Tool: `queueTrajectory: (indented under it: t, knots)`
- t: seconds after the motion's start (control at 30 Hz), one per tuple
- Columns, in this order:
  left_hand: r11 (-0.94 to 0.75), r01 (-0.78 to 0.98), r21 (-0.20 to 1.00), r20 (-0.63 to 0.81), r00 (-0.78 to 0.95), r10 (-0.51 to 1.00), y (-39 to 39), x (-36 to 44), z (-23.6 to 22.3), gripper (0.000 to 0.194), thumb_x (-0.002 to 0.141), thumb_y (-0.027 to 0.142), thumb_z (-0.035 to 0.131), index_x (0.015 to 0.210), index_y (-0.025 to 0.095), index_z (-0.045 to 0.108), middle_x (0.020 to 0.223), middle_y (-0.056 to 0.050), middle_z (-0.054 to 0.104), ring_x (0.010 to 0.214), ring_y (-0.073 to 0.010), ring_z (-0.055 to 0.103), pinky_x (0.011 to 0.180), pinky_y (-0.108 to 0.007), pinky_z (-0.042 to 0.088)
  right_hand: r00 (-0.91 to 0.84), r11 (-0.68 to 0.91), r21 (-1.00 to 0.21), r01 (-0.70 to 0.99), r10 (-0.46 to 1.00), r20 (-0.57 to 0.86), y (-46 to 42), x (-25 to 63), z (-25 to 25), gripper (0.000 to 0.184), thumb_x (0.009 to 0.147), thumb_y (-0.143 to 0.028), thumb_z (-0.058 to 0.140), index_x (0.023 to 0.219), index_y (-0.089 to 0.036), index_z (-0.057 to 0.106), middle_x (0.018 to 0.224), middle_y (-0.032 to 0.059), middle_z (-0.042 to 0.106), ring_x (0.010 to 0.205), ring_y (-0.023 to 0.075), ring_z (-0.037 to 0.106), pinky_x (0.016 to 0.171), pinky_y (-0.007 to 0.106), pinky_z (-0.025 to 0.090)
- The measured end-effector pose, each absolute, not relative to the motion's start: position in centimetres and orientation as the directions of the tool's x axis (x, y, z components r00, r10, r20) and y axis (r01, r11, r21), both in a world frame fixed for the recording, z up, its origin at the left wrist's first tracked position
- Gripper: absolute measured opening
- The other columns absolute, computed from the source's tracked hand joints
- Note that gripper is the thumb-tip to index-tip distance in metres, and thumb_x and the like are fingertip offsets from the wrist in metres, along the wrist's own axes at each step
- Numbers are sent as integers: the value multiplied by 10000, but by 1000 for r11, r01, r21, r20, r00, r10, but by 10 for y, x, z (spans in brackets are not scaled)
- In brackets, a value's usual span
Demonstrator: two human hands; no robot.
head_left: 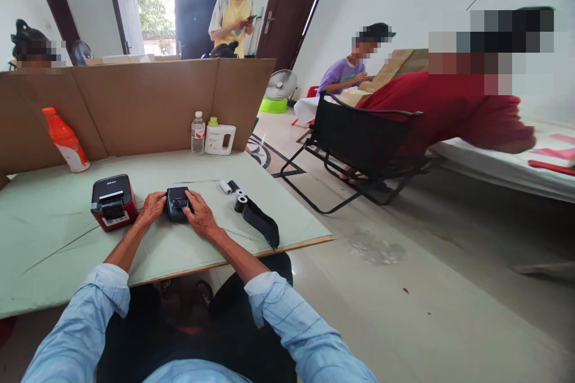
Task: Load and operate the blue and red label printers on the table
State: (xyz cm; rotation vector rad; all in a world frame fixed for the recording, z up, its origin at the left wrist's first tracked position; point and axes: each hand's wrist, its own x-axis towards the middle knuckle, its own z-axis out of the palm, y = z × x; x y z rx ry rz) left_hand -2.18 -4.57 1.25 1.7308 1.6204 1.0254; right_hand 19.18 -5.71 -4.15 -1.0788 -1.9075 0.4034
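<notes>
A small black portable printer (pixel 176 213) lies on the pale green tabletop, between my two hands. My left hand (pixel 153 207) grips its left side with curled fingers. On its right side and top edge, my right hand (pixel 200 213) holds it, fingers bent over the lid. Just left of my left hand stands a larger black and red label printer (pixel 114 202) with a dark front slot. To the right of my right hand lie a small white paper roll (pixel 225 187) and a black ribbon roll (pixel 241 203) with its strip (pixel 263 222) unrolled toward the table edge.
A brown cardboard screen (pixel 148 105) borders the table's far side. Before it stand an orange bottle (pixel 67 140), a clear water bottle (pixel 197 134) and a white jug (pixel 220 139). A black folding chair (pixel 359 131) holds a person in red; other people are beyond.
</notes>
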Motion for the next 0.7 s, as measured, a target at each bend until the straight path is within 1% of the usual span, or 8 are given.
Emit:
queueTrajectory:
  t: [0.13, 0.23, 0.3, 0.37, 0.47, 0.57, 0.7]
  knots:
    - [-60, 575, 816, 112, -56, 992, -41, -21, 7, 397, 890, 248, 604, 1207, 113, 801, 720, -23, 739, 614, -158, 630, 586, -239, 515, -250, 568, -637, 521, 815, 523, -56, 192, -42, 636, 990, -327, 549, 1599, -164, 472, 1570, 169, 515, 1442, 301, 509, 1263, 489, 414]
    - [-37, 588, 808, 106, -84, 991, -39, -19, 5, 420, 897, 205, 566, 1231, 89, 791, 652, -8, 707, 559, -156, 608, 552, -240, 490, -260, 575, -634, 517, 811, 523, -55, 192, -44, 635, 1001, -339, 533, 1611, -181, 454, 1577, 163, 508, 1453, 298, 498, 1268, 494, 406]
    - [-48, 601, 798, 126, -88, 988, -41, -17, 4, 409, 896, 175, 547, 1204, 101, 804, 704, -23, 743, 633, -176, 660, 605, -254, 516, -265, 576, -632, 518, 811, 522, -54, 193, -47, 634, 1010, -347, 520, 1618, -185, 443, 1583, 163, 502, 1465, 300, 487, 1267, 498, 405]
    - [-82, 619, 781, 162, -75, 984, -45, -15, 4, 381, 888, 148, 542, 1138, 136, 829, 839, -47, 799, 798, -202, 719, 727, -271, 552, -270, 576, -627, 525, 811, 519, -54, 194, -49, 637, 1015, -355, 511, 1620, -170, 437, 1582, 174, 500, 1470, 306, 482, 1266, 504, 405]
    - [-136, 650, 748, 211, -39, 977, -53, -13, 3, 336, 875, 121, 536, 991, 176, 846, 1018, -73, 823, 1013, -223, 726, 909, -290, 546, -277, 581, -621, 526, 807, 521, -55, 194, -52, 636, 1020, -358, 501, 1619, -156, 436, 1580, 182, 504, 1471, 307, 483, 1274, 509, 392]
    - [-162, 678, 717, 234, -15, 972, -59, -12, 2, 322, 867, 105, 521, 910, 187, 830, 1050, -91, 815, 1053, -227, 715, 969, -304, 529, -275, 580, -622, 526, 808, 521, -55, 194, -54, 629, 1022, -359, 491, 1617, -161, 441, 1576, 177, 513, 1465, 306, 490, 1274, 517, 390]
    - [-167, 701, 693, 246, -13, 969, -62, -11, 0, 311, 868, 97, 509, 884, 186, 806, 1059, -104, 803, 1064, -231, 706, 995, -318, 519, -274, 579, -618, 532, 808, 521, -56, 194, -55, 629, 1023, -361, 482, 1611, -141, 447, 1569, 188, 519, 1455, 312, 499, 1271, 527, 392]
